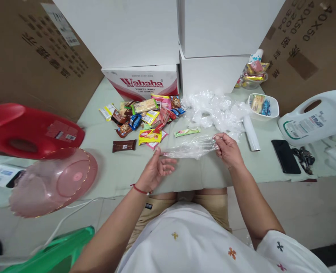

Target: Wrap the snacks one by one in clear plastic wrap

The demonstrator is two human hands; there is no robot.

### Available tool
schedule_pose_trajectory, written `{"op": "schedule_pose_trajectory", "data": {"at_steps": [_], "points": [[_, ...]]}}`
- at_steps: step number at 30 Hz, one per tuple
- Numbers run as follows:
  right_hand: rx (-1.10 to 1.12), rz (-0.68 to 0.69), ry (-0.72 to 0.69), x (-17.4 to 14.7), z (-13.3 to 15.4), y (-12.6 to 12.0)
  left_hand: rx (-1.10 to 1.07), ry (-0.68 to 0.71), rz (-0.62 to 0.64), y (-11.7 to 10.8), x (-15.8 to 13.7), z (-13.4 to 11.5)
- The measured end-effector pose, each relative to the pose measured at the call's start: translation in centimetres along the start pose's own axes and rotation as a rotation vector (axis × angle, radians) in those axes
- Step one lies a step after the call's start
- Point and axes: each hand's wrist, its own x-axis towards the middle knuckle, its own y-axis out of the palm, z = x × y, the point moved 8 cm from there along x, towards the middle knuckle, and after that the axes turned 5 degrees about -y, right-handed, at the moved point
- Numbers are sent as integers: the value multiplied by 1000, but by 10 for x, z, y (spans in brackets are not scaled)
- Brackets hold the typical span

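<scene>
A clear plastic bag (192, 148) is stretched sideways between my two hands, just above the table. My left hand (156, 170) has its thumb at the bag's left end, the other fingers loosely curled below. The right end is pinched between thumb and fingers of my right hand (229, 151). Just beyond the bag lies a green snack stick (187, 132). A pile of wrapped snacks sits to the left, with a yellow wafer pack (150, 137) and a brown bar (124, 146) at its near side. Crumpled clear bags (216, 112) lie behind my right hand.
White boxes and a Wahaha carton (145, 81) stand at the back. A white roll (252, 133), snack tub (263, 108), black phone (286, 156), keys (304, 159) and white jug (316, 115) are on the right. Left are a red jug (28, 131) and pink bowl (57, 180).
</scene>
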Motion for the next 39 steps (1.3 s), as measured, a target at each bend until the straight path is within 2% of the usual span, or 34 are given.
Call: {"op": "schedule_pose_trajectory", "data": {"at_steps": [2, 4, 6, 10, 13, 15, 17, 20, 22, 24, 27, 30, 34, 39], "points": [[-21, 22, 0, -2, -10, 14, -63, -162, 1, 8, 8, 26], [-51, 44, -11, -5, -18, 23, -79, -172, -67, 10, 17, 36], [-78, 24, -44, -6, -22, 18, -83, -101, -130, 8, 24, 34], [-254, -44, -100, -9, -17, -21, -39, 178, -155, 5, 19, 6], [-458, -83, -314, -18, 17, -36, 82, 354, -148, 7, 5, -12], [-572, -1, -502, -25, 44, -17, 161, 388, -103, 16, -1, -14], [-691, 192, -628, -29, 58, 23, 214, 392, -49, 27, -6, -13], [-736, 445, -680, -23, 54, 79, 225, 372, -12, 36, -11, -10], [-649, 506, -638, -14, 45, 96, 183, 353, -5, 34, -14, -10], [-513, 437, -556, -4, 39, 92, 121, 329, 9, 28, -16, -10], [-291, 185, -352, 6, 27, 58, 73, 279, 10, 14, -16, -8], [-181, -25, -185, 4, 12, 26, 67, 270, -46, -1, -15, -6], [-141, -185, -123, -4, -5, -2, 10, 312, -130, -15, -12, -6], [-46, -334, -166, -15, -11, -32, -39, 353, -201, -37, -12, -14]]}}
